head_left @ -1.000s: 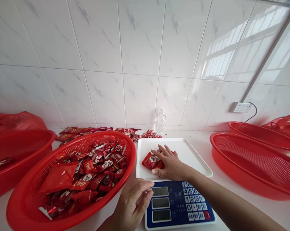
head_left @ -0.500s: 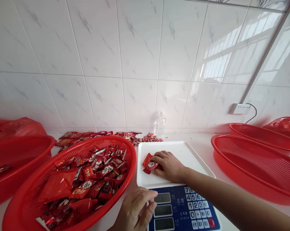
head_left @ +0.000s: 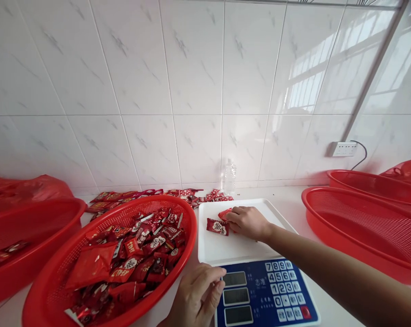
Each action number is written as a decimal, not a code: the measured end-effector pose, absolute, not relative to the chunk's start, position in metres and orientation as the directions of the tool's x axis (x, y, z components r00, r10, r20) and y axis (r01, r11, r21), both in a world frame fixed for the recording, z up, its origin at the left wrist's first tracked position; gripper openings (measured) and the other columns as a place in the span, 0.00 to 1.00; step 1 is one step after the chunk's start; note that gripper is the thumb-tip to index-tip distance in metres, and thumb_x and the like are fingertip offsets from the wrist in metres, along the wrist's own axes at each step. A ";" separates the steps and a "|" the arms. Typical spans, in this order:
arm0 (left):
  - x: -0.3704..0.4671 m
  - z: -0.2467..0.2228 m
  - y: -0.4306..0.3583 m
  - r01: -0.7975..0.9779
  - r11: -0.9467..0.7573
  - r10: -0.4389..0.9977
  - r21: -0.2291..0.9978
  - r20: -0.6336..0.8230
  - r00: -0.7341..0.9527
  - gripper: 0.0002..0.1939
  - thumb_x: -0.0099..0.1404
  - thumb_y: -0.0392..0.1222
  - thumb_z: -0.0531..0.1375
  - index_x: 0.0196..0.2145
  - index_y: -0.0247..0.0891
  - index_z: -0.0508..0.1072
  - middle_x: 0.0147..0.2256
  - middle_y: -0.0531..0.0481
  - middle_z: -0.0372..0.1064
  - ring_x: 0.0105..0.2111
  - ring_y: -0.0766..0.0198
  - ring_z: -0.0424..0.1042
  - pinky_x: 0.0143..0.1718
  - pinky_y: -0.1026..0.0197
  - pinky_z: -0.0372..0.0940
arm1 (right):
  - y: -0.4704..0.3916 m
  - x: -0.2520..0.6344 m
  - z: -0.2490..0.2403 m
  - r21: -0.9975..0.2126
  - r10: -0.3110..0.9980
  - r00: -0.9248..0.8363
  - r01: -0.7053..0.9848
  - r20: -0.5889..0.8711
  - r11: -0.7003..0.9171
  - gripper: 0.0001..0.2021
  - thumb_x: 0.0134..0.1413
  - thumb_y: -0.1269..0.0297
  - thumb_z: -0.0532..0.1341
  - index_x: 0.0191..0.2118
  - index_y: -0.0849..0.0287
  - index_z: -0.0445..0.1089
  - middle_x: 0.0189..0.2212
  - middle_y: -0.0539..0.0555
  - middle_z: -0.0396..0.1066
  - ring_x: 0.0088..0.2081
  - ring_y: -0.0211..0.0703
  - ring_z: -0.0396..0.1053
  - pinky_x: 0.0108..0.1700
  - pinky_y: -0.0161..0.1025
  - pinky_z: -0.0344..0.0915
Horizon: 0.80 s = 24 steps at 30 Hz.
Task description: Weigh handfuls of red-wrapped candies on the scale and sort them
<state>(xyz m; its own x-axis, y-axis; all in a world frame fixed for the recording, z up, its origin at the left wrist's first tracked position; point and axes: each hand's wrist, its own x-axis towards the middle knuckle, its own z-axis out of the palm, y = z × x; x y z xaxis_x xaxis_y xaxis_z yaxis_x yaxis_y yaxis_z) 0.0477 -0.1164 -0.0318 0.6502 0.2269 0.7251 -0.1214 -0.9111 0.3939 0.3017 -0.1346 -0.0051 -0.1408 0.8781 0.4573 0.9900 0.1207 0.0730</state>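
My right hand [head_left: 248, 221] reaches over the white tray [head_left: 212, 252] of a scale, its fingers closed on a red snack packet [head_left: 223, 214] that they partly cover. Right beside the fingertips, a dark red packet [head_left: 218, 226] with white-and-black lettering lies flat on the tray. My left hand [head_left: 197, 293] hovers at the left edge of the blue scale panel [head_left: 260, 295], near its displays. Its fingers are bent, with a gap between thumb and forefinger and nothing held.
A red basket [head_left: 190, 236] full of red packets stands left, another basket [head_left: 77, 206] beyond it. Two red baskets [head_left: 308, 213] are at right. Along the tiled wall lie packets [head_left: 123, 196], a clear bottle [head_left: 230, 177] and a power strip [head_left: 343, 149].
My right hand has shifted slightly right and away from the dark red packet, which now lies uncovered on the tray. My left hand stays by the displays. The view has moved slightly.
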 end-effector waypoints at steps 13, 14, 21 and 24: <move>0.049 -0.029 -0.117 -0.133 -0.903 0.229 0.408 0.721 0.654 0.10 0.66 0.31 0.56 0.44 0.40 0.69 0.32 0.51 0.72 0.33 0.66 0.73 0.37 0.67 0.69 | -0.158 0.321 0.034 -0.142 0.816 0.131 0.988 0.564 -0.060 0.14 0.66 0.58 0.49 0.39 0.53 0.71 0.33 0.49 0.73 0.24 0.34 0.70 0.25 0.32 0.59; 0.049 -0.028 -0.117 -0.131 -0.904 0.231 0.408 0.721 0.653 0.10 0.66 0.31 0.56 0.44 0.40 0.69 0.32 0.51 0.72 0.33 0.66 0.73 0.37 0.67 0.69 | -0.162 0.324 0.037 -0.146 0.809 0.142 0.987 0.571 -0.070 0.14 0.66 0.57 0.49 0.39 0.52 0.71 0.33 0.49 0.74 0.24 0.34 0.70 0.26 0.32 0.60; 0.048 -0.025 -0.119 -0.154 -0.909 0.209 0.386 0.745 0.634 0.10 0.66 0.31 0.55 0.43 0.40 0.70 0.32 0.50 0.72 0.33 0.66 0.73 0.37 0.66 0.70 | -0.218 0.384 0.037 -0.110 0.705 0.267 0.959 0.657 -0.261 0.18 0.64 0.51 0.48 0.48 0.53 0.70 0.38 0.54 0.75 0.20 0.37 0.68 0.21 0.35 0.58; 0.048 -0.025 -0.120 -0.145 -0.915 0.208 0.377 0.746 0.633 0.10 0.66 0.31 0.56 0.44 0.40 0.70 0.32 0.50 0.72 0.34 0.66 0.73 0.38 0.66 0.70 | -0.259 0.423 0.033 -0.122 0.626 0.353 0.917 0.696 -0.381 0.21 0.63 0.47 0.49 0.48 0.54 0.69 0.34 0.56 0.76 0.11 0.33 0.58 0.16 0.36 0.53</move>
<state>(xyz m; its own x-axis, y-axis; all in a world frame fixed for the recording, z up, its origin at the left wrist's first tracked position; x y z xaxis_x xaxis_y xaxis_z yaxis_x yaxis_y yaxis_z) 0.0479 -0.1199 -0.0247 0.6325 0.2078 0.7461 -0.1446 -0.9148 0.3773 0.4227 -0.2588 0.0327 0.3526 0.6256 0.6959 0.9166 -0.3805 -0.1223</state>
